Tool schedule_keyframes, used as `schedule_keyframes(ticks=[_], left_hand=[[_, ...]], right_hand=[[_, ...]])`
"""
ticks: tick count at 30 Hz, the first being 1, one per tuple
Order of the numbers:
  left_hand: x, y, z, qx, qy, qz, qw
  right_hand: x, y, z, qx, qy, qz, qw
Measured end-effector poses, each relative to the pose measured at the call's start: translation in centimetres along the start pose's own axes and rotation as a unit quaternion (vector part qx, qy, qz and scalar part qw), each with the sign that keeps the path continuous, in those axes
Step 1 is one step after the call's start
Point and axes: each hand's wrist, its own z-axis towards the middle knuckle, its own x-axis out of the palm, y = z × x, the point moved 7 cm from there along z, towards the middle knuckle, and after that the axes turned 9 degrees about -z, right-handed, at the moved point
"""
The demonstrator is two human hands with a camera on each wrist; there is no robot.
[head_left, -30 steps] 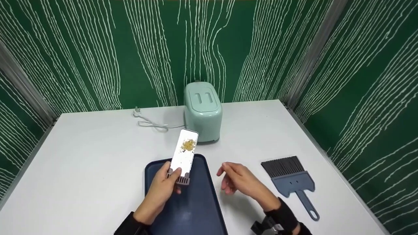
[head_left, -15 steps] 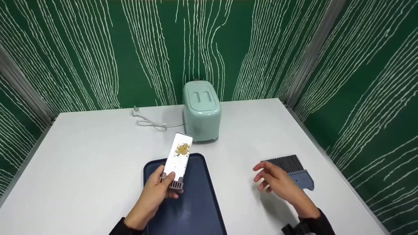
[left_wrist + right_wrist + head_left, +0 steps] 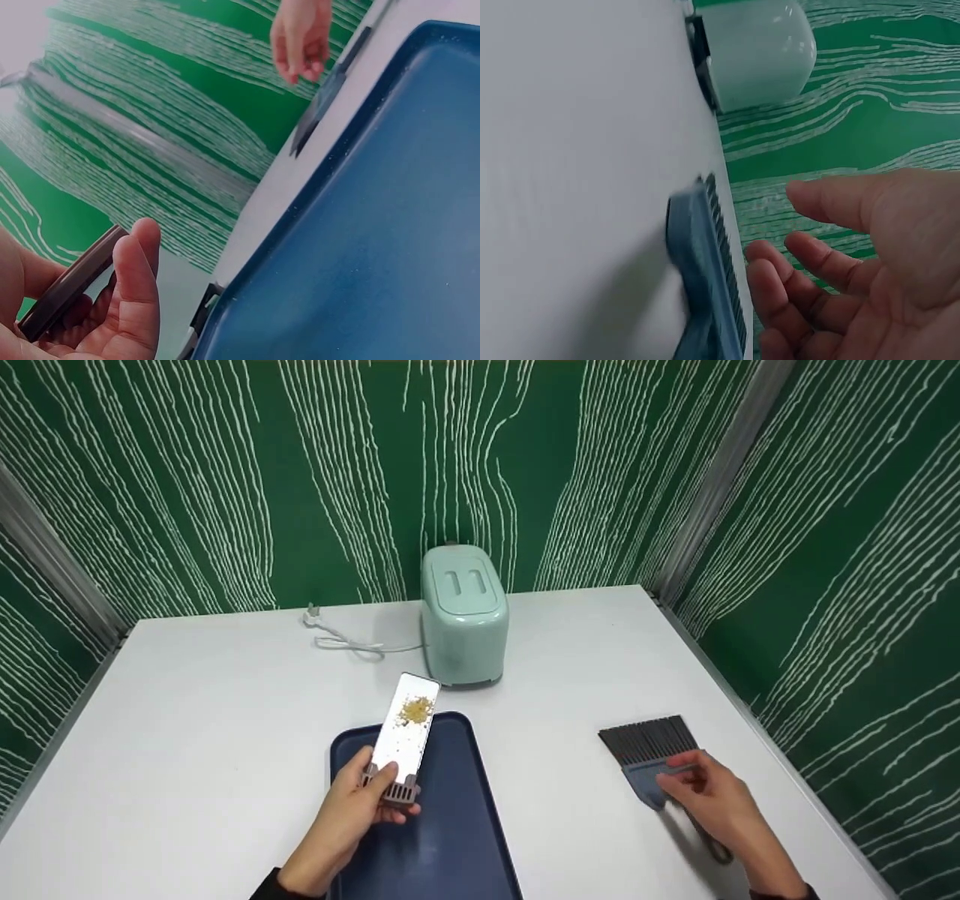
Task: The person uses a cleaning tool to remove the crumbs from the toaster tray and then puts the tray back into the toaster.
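Observation:
My left hand (image 3: 352, 795) grips the slotted grey end of a toaster crumb tray (image 3: 397, 739), thumb on top and fingers underneath. Yellowish crumbs (image 3: 416, 710) are heaped toward the far end of its white surface. Below it lies a dark blue serving tray (image 3: 461, 832). My right hand (image 3: 716, 802) hovers over the blue hand brush (image 3: 641, 780), hiding much of its handle, with loosely bent fingers and nothing between them. From the right wrist, the brush (image 3: 694, 255) shows beside the fingers, apart from them.
A mint green toaster (image 3: 466, 619) stands behind the serving tray. Its power cord (image 3: 360, 646) and plug (image 3: 312, 616) lie to its left on the white table (image 3: 187, 735). Green walls (image 3: 330, 480) with white wavy lines enclose the back and sides.
My right hand has moved rightward from beside the serving tray to over the brush. My left hand has drawn the crumb tray slightly nearer and to the left.

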Motion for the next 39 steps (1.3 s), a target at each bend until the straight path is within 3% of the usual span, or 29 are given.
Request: schedule_keyframes(ticks=[8,17,39], left_hand=[[-0.1,0.3,0.0,-0.004,0.001,-0.002,1.0],[-0.2,0.4,0.0,-0.008,-0.001,-0.005,1.0],[-0.1,0.5,-0.2,-0.009,-0.003,-0.005,0.9999]], right_hand=[[-0.5,-3.7,-0.3,0.06,0.018,-0.026,0.9977],[0.2,-5.4,-0.4,0.104,0.057,-0.043,0.992],[0.0,-6.2,0.0,0.123,0.067,-0.062,0.9882]])
